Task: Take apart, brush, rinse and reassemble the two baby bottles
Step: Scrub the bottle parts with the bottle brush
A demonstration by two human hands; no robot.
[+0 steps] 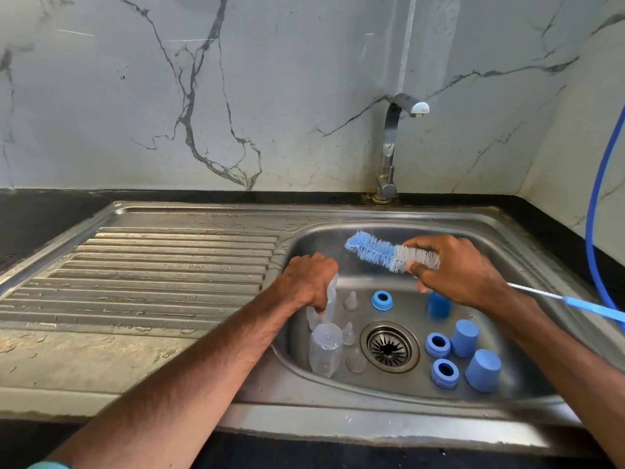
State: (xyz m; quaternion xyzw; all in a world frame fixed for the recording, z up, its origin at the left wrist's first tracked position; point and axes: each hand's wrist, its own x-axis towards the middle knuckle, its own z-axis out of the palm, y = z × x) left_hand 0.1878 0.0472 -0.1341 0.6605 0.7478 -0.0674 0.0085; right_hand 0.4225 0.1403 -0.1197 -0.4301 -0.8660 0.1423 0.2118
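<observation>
**Baby bottle wash, everything's in bits in the sink**

Standing by the steel sink [372, 418] here. The left hand [309, 282] is down at the left side of the basin, fingers curled tight round a clear bottle [329, 299], which is tilted with its open neck pointing up. A second clear bottle [324, 350] lies on the basin floor just below it, by the left wall.

The right hand [453, 269] is over the middle of the basin, fingers clenched round the bristly part of a bottle brush [378, 252], right on the pale bristles. The blue tip pokes up and left toward the other hand, clear of the bottle. The brush's thin wire stem and blue handle [595, 309] stick out to the right past the wrist.

Loose on the basin floor around the drain [389, 346]:
- Three clear teats [350, 301] sit left of it.
- Three blue rings [382, 300] are there, one behind the drain and two on its right.
- Three blue caps [483, 370] stand on the right, one partly hidden under the right hand.

The tap [389, 147] is at the back, with no water that I can see. A blue hose [602, 198] hangs at the far right, and the drainboard [152, 265] has droplets on it.
</observation>
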